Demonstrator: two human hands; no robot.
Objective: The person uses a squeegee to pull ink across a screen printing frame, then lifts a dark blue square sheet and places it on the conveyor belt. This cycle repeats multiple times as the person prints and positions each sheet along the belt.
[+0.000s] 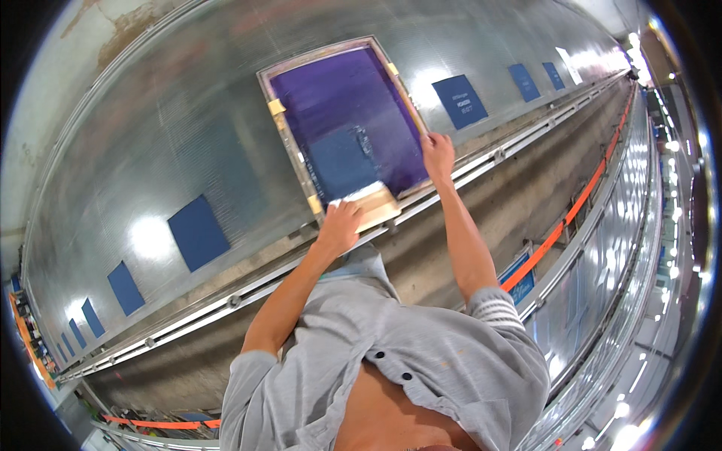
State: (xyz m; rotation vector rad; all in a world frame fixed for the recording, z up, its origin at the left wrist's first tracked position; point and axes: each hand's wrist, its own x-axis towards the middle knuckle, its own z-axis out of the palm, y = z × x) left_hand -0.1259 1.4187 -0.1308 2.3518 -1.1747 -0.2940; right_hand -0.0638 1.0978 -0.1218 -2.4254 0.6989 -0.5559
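A screen frame (285, 131) holding purple mesh (343, 92) lies on the long metal table, with a dark blue rectangle showing in its lower part. My left hand (342, 224) is closed on a light wooden squeegee (372, 206) at the frame's near edge. My right hand (439, 158) grips the frame's right side, its fingers wrapped over the edge. Blue printed sheets (459, 113) lie to the right of the frame, and plain-looking blue sheets (198, 232) lie to the left.
The metal table (173, 113) curves across the view, with a rail (178, 329) along its near edge and several more blue sheets spaced along it. An orange strip (555, 240) runs beside another metal table at the right. Clutter stands at the far left.
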